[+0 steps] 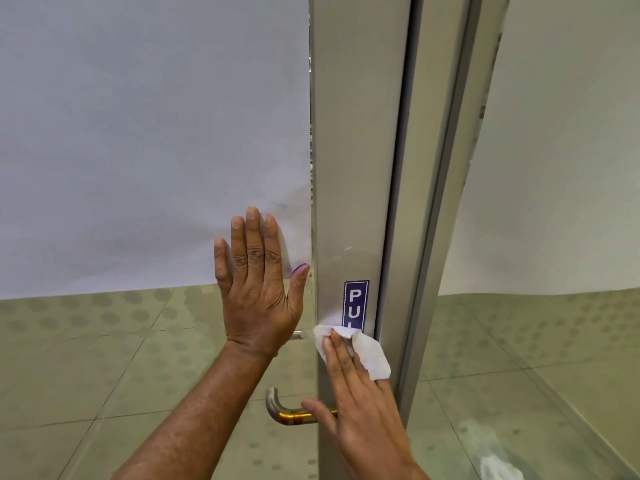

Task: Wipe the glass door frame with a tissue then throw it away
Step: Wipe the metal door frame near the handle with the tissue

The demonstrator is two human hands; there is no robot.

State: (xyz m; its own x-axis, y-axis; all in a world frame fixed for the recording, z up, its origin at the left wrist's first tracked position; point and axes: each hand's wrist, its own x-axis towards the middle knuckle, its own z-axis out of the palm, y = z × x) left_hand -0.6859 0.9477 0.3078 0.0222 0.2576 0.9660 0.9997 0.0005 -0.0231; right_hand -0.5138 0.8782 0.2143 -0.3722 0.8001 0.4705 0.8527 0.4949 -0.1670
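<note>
The grey metal door frame (pixel 356 150) runs upright through the middle of the view, with a blue PULL sticker (pixel 356 303) low on it. My right hand (pixel 360 403) presses a white tissue (pixel 367 351) flat against the frame, just below the sticker and covering its lower end. My left hand (pixel 258 289) lies flat with fingers spread on the glass pane (pixel 156 341) left of the frame, holding nothing.
A white sheet (pixel 149 133) covers the upper glass. A curved metal door handle (pixel 284 410) juts out below my right hand. A second frame post (pixel 436 202) and another glass pane stand to the right. Tiled floor shows through the glass.
</note>
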